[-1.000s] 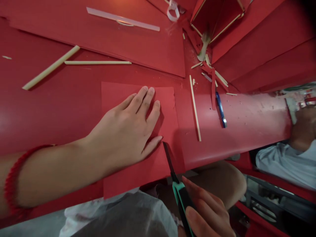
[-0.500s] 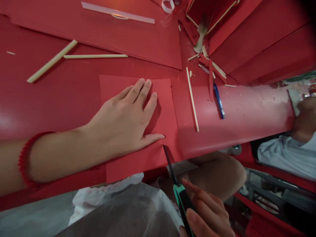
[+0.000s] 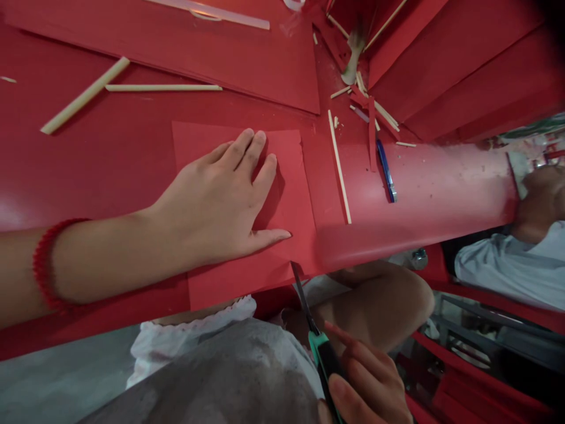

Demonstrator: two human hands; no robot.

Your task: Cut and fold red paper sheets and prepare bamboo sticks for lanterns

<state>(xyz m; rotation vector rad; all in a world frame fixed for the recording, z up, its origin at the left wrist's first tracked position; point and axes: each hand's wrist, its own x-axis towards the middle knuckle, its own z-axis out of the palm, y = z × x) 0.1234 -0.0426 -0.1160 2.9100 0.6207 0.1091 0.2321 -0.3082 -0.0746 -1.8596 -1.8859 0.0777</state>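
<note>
The red paper sheet [image 3: 247, 277] is being pressed flat on the bench [image 3: 88, 176] by the left hand [image 3: 212, 206], fingers [image 3: 247, 147] spread wide! A craft knife [image 3: 324, 353] is gripped in the right hand [image 3: 366, 383], fingers [image 3: 353, 391] pinching the green handle [image 3: 320, 347], and the dark blade [image 3: 300, 294] is brought down onto the sheet, just beside the left thumb [image 3: 269, 238].

You've got a big red table [image 3: 106, 176] in front of you, w/ soft light shining on top. Past its edge you can see a grey floor [image 3: 53, 353], & on the R a metal rack [image 3: 481, 330] w/ red bars [image 3: 468, 377].
</note>
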